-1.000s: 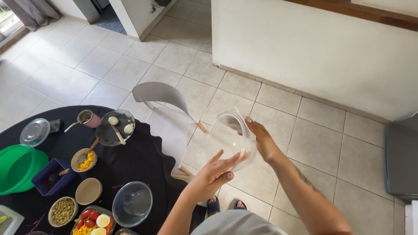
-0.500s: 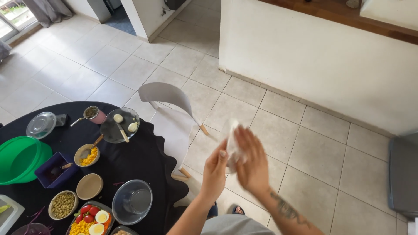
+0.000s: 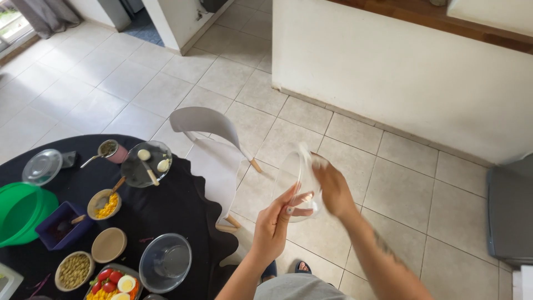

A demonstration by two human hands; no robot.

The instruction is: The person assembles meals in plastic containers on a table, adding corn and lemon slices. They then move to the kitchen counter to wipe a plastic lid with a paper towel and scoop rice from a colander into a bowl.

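A clear glass bowl (image 3: 295,176) is held up on edge in front of me, over the tiled floor. My left hand (image 3: 277,222) grips its lower rim from below. My right hand (image 3: 333,189) is pressed against the bowl's inner side, blurred by motion, with something pale and crumpled at its fingertips (image 3: 311,158); I cannot tell what that is. Both forearms rise from the bottom of the view.
A round table with a black cloth (image 3: 166,211) stands at the lower left. On it are a green bowl (image 3: 19,211), a clear lid (image 3: 41,166), small bowls of corn (image 3: 105,204) and beans (image 3: 74,270), a glass bowl (image 3: 165,262) and a plate with eggs (image 3: 145,163). A white chair (image 3: 208,139) stands beside it.
The bowl has tipped from nearly face-on to edge-on. My right hand has moved from the bowl's far rim across its inside. My head has turned slightly.
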